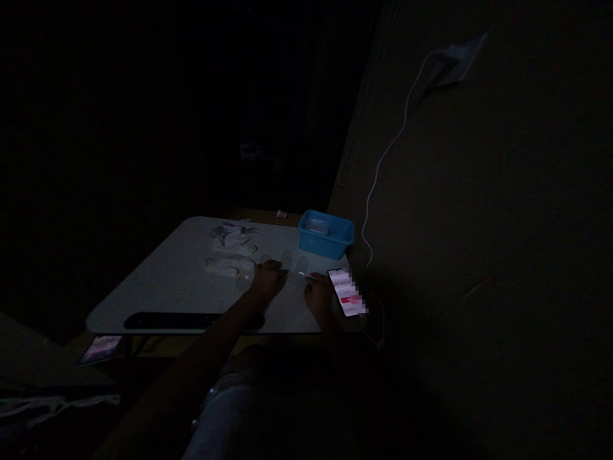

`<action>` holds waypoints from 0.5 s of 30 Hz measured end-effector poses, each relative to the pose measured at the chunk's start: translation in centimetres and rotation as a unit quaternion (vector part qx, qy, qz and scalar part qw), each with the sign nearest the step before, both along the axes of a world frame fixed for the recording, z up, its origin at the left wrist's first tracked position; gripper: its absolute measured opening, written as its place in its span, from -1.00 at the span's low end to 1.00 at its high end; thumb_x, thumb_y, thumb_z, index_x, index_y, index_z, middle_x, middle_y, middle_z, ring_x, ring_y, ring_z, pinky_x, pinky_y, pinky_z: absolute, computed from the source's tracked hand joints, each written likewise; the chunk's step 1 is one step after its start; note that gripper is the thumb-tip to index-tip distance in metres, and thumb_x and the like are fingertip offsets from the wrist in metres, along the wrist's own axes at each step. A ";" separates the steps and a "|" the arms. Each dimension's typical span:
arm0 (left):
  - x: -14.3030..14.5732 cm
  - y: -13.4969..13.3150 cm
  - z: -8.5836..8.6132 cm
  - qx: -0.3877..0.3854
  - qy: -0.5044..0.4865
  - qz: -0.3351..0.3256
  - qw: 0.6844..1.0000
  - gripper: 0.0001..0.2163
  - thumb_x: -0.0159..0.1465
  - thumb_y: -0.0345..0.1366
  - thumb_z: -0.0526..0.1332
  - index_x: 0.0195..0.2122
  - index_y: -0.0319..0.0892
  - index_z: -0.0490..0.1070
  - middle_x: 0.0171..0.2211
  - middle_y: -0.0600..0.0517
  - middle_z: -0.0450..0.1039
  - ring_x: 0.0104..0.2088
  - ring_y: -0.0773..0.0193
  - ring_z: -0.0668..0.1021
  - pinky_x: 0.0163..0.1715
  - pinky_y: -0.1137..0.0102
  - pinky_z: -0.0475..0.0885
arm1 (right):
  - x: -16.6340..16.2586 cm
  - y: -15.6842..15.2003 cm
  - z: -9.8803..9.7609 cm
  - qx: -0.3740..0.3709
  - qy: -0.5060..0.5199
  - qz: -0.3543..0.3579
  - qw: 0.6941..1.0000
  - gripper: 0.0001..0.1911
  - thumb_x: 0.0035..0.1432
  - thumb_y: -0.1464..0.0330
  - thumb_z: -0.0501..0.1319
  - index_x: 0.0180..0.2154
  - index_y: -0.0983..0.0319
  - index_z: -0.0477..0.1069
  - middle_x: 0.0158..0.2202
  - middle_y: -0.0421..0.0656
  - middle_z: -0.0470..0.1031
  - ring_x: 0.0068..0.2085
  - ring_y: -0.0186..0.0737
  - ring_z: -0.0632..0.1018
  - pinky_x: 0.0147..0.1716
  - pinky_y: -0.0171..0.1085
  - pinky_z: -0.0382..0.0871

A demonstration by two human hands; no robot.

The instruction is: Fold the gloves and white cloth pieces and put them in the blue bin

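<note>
In the dim head view, my left hand [269, 280] is low over the white table [163, 275], its fingers bent together. Whatever it may hold is lost in the dark. My right hand [318, 292] is to its right with fingers drawn in, and a thin pale edge shows at the fingertips; its kind is unclear. Between and just beyond the hands lie two clear, round-ended flat pieces, the left clear piece [286, 259] and the right clear piece [302, 265]. Another clear piece [242, 283] lies left of my left hand. Whitish wrapped bundles [223, 262] rest farther left.
A blue basket [325, 245] with something clear inside stands at the back right. A lit phone [345, 294] lies by the right edge. A dark slot [167, 321] runs along the front edge. Another lit screen [101, 348] is below. A white cable [376, 172] hangs along the wall.
</note>
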State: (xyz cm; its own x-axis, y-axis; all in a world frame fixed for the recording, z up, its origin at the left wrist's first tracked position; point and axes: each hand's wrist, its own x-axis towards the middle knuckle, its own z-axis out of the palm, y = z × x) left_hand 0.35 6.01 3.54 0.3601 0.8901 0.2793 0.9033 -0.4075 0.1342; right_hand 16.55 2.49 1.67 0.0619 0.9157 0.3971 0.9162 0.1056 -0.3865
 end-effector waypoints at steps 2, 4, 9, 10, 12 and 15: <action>-0.3 -0.2 0.2 -0.001 -0.004 0.012 1.000 -0.71 0.22 -0.23 -0.01 -0.09 -0.07 0.37 0.01 -0.08 0.30 0.03 0.05 0.28 -0.08 0.10 0.16 | 0.0 -0.1 0.0 -0.004 -0.001 -0.003 1.000 -0.70 -0.02 0.48 0.08 -0.25 0.17 0.49 -0.10 -0.18 0.43 -0.07 -0.17 0.34 -0.05 -0.22 0.10; -0.9 -0.7 0.5 0.003 -0.013 0.041 0.999 -0.70 0.24 -0.23 -0.06 -0.07 -0.10 0.33 -0.01 -0.09 0.31 -0.01 0.09 0.32 -0.10 0.16 0.18 | 0.0 -0.1 0.1 -0.007 -0.004 -0.006 1.000 -0.69 -0.01 0.48 0.07 -0.24 0.17 0.48 -0.09 -0.18 0.43 -0.06 -0.17 0.33 -0.05 -0.21 0.10; -4.0 -3.1 1.6 -0.011 -0.012 0.141 0.990 -0.63 0.25 -0.16 -0.15 -0.19 -0.20 0.37 -0.18 -0.16 0.40 -0.14 0.05 0.40 -0.20 0.22 0.21 | 0.1 -0.1 0.0 -0.014 -0.015 -0.007 1.000 -0.69 0.00 0.47 0.06 -0.24 0.18 0.49 -0.10 -0.16 0.43 -0.08 -0.15 0.34 -0.07 -0.21 0.11; -4.8 -3.6 1.8 -0.022 -0.007 0.162 0.987 -0.62 0.24 -0.14 -0.15 -0.22 -0.22 0.38 -0.20 -0.18 0.41 -0.15 0.04 0.40 -0.20 0.22 0.21 | 0.1 -0.1 0.0 -0.013 -0.017 -0.007 1.000 -0.69 0.00 0.47 0.06 -0.24 0.18 0.49 -0.10 -0.16 0.44 -0.08 -0.15 0.34 -0.07 -0.21 0.11; -6.4 -4.4 1.9 -0.045 0.004 0.206 0.978 -0.60 0.22 -0.11 -0.14 -0.27 -0.25 0.40 -0.24 -0.20 0.42 -0.16 0.01 0.42 -0.20 0.21 0.21 | 0.1 0.0 -0.1 -0.011 -0.021 -0.006 1.000 -0.69 0.00 0.47 0.06 -0.24 0.19 0.49 -0.10 -0.16 0.44 -0.09 -0.16 0.35 -0.07 -0.21 0.10; -8.0 -4.8 1.7 -0.068 0.016 0.250 0.966 -0.58 0.19 -0.07 -0.12 -0.33 -0.25 0.42 -0.29 -0.21 0.45 -0.20 -0.01 0.44 -0.23 0.19 0.22 | 0.1 0.0 -0.3 -0.007 -0.023 -0.005 1.000 -0.68 -0.01 0.48 0.06 -0.23 0.19 0.48 -0.10 -0.15 0.43 -0.08 -0.16 0.34 -0.07 -0.20 0.09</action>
